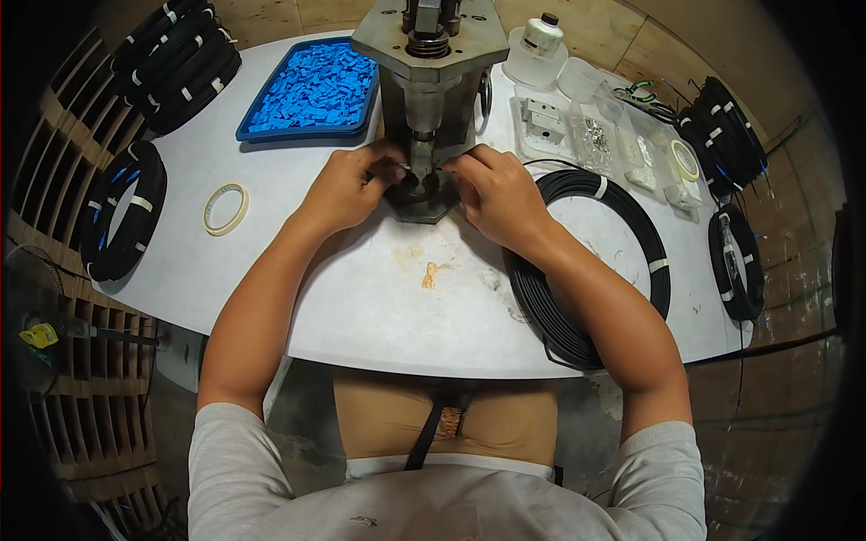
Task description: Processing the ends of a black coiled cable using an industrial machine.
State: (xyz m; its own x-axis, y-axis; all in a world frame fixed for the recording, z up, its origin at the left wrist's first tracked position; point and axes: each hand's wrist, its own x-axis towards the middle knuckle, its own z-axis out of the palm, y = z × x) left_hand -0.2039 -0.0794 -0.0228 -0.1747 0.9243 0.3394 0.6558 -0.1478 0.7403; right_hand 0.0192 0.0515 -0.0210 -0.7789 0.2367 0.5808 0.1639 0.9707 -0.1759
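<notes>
A metal bench press stands at the far middle of the table, its ram and spring above a dark base. My left hand is at the left side of the press's lower jaw, fingers pinched together. On the opposite side my right hand is also closed in a pinch beside the jaw. What either hand pinches is too small and dark to make out. Under my right forearm lies a large coil of black cable, tied with white bands. A thin strand leaves its top near my right hand.
A blue tray of small blue parts sits left of the press. A tape roll lies nearer. Cable coils stand at the left edge, more coils at the right. Clear containers and a white bottle stand back right.
</notes>
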